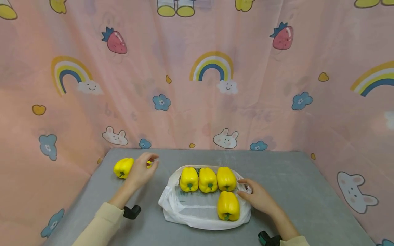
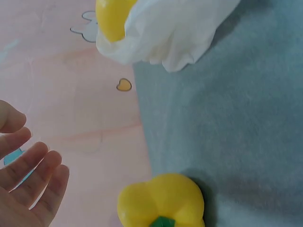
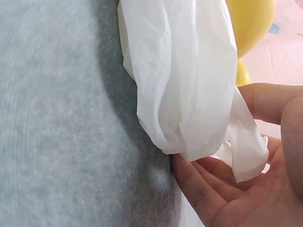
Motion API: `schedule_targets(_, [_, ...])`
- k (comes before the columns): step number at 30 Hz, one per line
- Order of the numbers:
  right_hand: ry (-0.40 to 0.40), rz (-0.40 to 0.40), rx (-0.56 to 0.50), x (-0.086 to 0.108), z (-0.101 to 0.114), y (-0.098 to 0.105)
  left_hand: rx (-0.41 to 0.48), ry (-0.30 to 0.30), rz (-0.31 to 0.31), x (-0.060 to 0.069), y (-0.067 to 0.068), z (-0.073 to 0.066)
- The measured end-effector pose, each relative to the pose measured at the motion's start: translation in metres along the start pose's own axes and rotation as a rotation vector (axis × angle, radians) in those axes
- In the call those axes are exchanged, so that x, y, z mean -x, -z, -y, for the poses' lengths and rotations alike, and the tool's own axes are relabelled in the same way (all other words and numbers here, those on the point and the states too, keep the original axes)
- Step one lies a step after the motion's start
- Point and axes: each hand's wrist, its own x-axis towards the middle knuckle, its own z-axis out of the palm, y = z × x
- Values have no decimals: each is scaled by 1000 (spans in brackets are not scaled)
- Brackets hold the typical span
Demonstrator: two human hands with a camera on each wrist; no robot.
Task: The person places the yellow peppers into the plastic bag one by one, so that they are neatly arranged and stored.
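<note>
Though green marks (image 1: 188,196) on the bag (image 1: 169,205) were too blurry to read, the right hand (image 1: 260,197) held its side while the left hand (image 1: 143,172) hung loose by a pepper (image 1: 123,167).

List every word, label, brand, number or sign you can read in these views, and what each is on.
No text can be read with certainty.
Pink curtain: faint letter-like shapes left of centre in the head view, one perhaps "b"; too faint to confirm.
White bag: dark greenish marks inside, too small and blurred to read.
Yellow peppers and grey table: no lettering seen.
</note>
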Motion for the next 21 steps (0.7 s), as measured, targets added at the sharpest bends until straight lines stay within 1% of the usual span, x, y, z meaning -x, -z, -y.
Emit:
schedule_targets(7, [-1,-2,-17,0,0,0,-14,5,-19,-3,8,18])
schedule_targets(14, [9,2,-16,0,3,0,-30,48,-39,-1,15,35])
schedule_targets(21, [-4,5,-16,1,3,-1,-39,110,-22,1,17,49])
